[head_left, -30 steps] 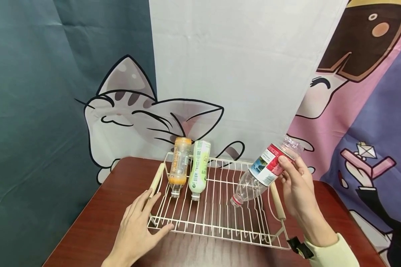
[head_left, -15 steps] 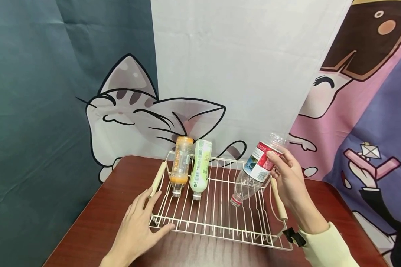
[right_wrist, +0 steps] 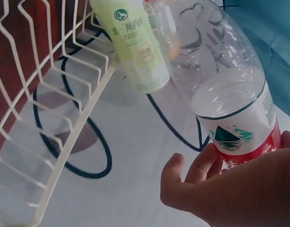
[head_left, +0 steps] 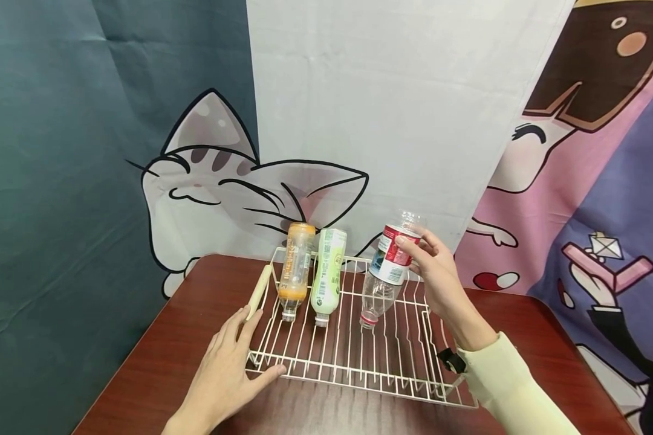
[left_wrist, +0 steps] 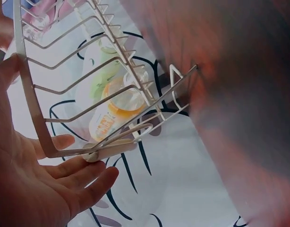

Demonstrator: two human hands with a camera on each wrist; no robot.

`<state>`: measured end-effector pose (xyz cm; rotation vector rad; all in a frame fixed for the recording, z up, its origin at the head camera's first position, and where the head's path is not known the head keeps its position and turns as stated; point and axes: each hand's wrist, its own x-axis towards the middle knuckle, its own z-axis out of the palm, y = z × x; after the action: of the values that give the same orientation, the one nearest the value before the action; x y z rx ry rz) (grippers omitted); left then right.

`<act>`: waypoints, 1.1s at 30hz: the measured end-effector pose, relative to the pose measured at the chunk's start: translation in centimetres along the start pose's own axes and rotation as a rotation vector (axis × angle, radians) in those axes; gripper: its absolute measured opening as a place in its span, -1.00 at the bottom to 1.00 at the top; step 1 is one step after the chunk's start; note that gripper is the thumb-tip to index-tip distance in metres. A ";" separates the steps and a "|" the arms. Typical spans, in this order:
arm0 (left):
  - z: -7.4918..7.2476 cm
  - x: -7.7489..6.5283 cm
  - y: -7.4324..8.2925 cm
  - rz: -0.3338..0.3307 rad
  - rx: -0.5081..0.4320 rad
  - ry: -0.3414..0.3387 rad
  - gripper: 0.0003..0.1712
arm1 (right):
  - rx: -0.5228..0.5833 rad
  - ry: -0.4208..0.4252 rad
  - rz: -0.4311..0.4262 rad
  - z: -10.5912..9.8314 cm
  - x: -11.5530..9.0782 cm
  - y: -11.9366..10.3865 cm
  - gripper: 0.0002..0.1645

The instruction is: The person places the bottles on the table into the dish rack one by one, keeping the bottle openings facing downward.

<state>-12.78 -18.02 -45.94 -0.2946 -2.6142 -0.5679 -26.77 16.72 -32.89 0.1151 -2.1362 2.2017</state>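
My right hand (head_left: 436, 275) grips a clear plastic bottle (head_left: 387, 272) by its red and white label, with the neck and red-ringed mouth tilted down over a white wire rack (head_left: 359, 388). The right wrist view shows fingers behind the label (right_wrist: 239, 139). My left hand (head_left: 223, 368) rests its extended fingers at the rack's left wooden handle (head_left: 259, 293); the left wrist view shows them by the rack corner (left_wrist: 51, 152). An orange-banded clear bottle (head_left: 296, 263) and a light green bottle (head_left: 328, 272) lean neck-down in the rack, side by side.
The rack stands on a reddish-brown table (head_left: 163, 338). Behind it hangs a printed cloth (head_left: 402, 121) with a cartoon cat. A dark strap (head_left: 451, 360) hangs at the right sleeve (head_left: 500, 374).
My right hand has moved left with the clear bottle, bringing it nearer the green one and turning it more upright. The left hand stays at the handle.
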 end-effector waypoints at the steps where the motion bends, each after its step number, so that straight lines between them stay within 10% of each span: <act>1: 0.0 0.0 0.0 0.000 -0.002 0.003 0.20 | -0.010 -0.002 0.003 0.2 0.2 0.0 -0.36; 33: 0.1 -0.1 0.1 -0.037 -0.043 -0.016 0.16 | -0.264 -0.018 0.190 3.4 4.7 6.9 -0.15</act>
<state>-12.70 -17.88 -46.04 -0.2665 -2.6307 -0.6372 -32.18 13.13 -39.14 -0.0872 -2.5187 1.9871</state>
